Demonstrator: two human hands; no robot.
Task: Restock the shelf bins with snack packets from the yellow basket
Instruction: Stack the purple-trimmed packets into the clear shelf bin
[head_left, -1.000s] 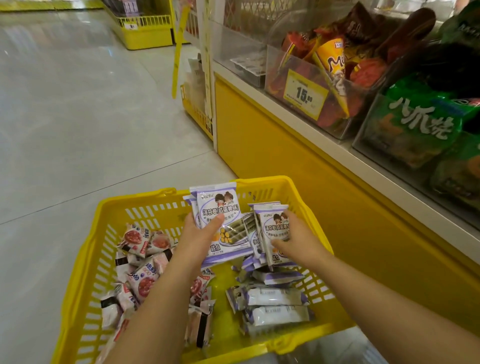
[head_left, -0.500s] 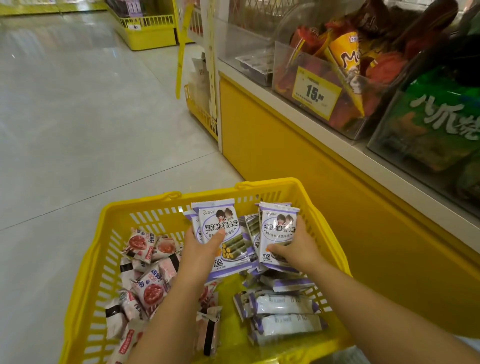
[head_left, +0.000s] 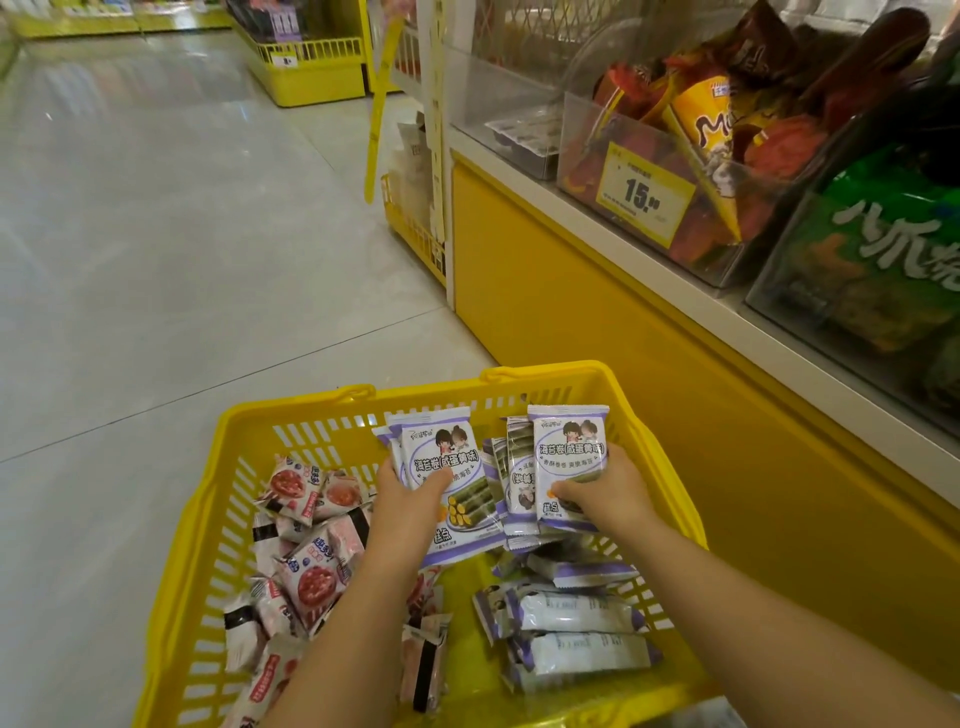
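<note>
The yellow basket (head_left: 218, 525) stands on the floor in front of me. My left hand (head_left: 410, 499) grips a stack of purple-and-white seaweed snack packets (head_left: 441, 457), thumb across the front. My right hand (head_left: 608, 499) grips a second stack of the same packets (head_left: 569, 452), held upright beside the first. More purple packets (head_left: 576, 613) lie in the basket's right half. Pink-and-white packets (head_left: 306, 561) are piled in its left half. Clear shelf bins (head_left: 587, 130) sit on the shelf at upper right.
A yellow shelf base (head_left: 597, 322) rises right of the basket. One bin with a 15 price tag (head_left: 647, 195) holds orange and brown snacks; a bin of green packets (head_left: 878, 265) is beside it. Grey tiled floor (head_left: 156, 234) spreads left. Another yellow display (head_left: 311, 67) stands far back.
Both hands have kept their stacks and drawn them slightly together. The view has tilted up a little, so the basket sits lower in frame.
</note>
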